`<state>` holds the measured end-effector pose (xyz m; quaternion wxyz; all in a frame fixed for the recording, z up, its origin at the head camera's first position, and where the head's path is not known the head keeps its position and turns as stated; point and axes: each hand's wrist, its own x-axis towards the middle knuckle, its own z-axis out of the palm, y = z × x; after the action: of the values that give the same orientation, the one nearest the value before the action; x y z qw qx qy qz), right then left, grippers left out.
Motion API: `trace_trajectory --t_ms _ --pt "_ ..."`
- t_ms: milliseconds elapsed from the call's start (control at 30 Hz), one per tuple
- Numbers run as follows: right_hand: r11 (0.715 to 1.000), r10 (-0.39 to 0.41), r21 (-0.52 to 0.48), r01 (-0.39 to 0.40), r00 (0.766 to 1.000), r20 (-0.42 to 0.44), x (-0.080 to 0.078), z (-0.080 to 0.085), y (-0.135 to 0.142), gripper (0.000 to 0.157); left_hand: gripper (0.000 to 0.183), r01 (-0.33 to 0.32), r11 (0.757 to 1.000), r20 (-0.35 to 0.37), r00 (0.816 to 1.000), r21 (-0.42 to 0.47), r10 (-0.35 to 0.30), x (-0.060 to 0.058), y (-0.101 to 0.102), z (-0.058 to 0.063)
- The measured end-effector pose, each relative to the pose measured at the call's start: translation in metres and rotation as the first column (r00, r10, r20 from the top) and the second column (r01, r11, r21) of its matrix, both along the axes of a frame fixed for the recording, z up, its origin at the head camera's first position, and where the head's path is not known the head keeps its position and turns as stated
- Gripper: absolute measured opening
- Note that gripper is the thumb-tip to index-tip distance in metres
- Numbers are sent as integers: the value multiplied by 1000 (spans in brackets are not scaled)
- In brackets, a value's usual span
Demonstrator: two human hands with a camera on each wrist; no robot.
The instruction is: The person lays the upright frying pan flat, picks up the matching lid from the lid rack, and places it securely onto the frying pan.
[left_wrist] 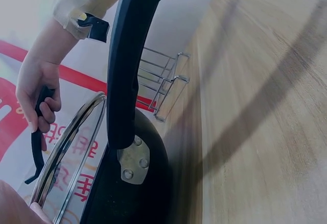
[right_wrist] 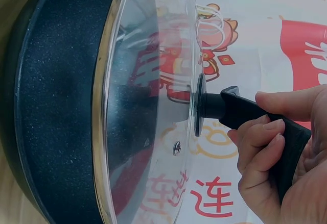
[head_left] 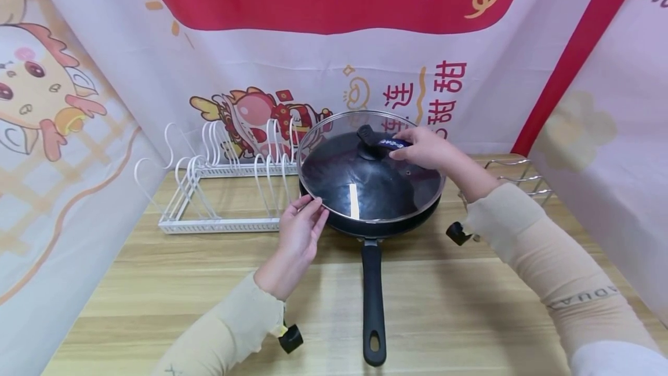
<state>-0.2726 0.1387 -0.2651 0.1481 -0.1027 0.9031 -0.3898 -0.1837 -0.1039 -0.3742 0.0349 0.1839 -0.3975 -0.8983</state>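
Observation:
A glass lid [head_left: 334, 190] with a metal rim sits over a black frying pan [head_left: 365, 228], its rim slightly above the pan's edge in the left wrist view. My right hand [head_left: 425, 147] grips the lid's black handle [right_wrist: 245, 113], fingers curled round it. At the lid's near-left rim, my left hand [head_left: 300, 234] pinches the edge between thumb and fingers; only part of that hand shows in the left wrist view. The pan's long black handle [head_left: 373, 300] points toward me over the wooden table.
To the left of the pan stands a white wire rack [head_left: 219, 225] with upright loops, its right end behind the pan. A metal wire rack [head_left: 527, 179] is at the right, partly hidden by my right arm. A printed cloth [head_left: 323, 57] hangs behind the table [head_left: 182, 300].

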Motion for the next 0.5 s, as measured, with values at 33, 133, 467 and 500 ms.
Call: trace_trajectory --t_ms 33,133,467,500 --pt "1000 -1 -7 2 1000 10 0 -1 0 52 21 0 1000 0 1000 -4 0 0 0 0" --pt "1000 1 -16 0 1000 27 0 -1 -1 54 21 -1 1000 -1 1000 -18 1 0 -1 -2" --pt "1000 15 10 -15 1000 -1 0 -7 -3 50 22 1 999 5 1000 -33 -1 0 -4 -7" --pt "1000 14 13 -14 1000 0 -1 -9 -3 50 22 2 999 8 1000 -37 -2 0 -4 -8"
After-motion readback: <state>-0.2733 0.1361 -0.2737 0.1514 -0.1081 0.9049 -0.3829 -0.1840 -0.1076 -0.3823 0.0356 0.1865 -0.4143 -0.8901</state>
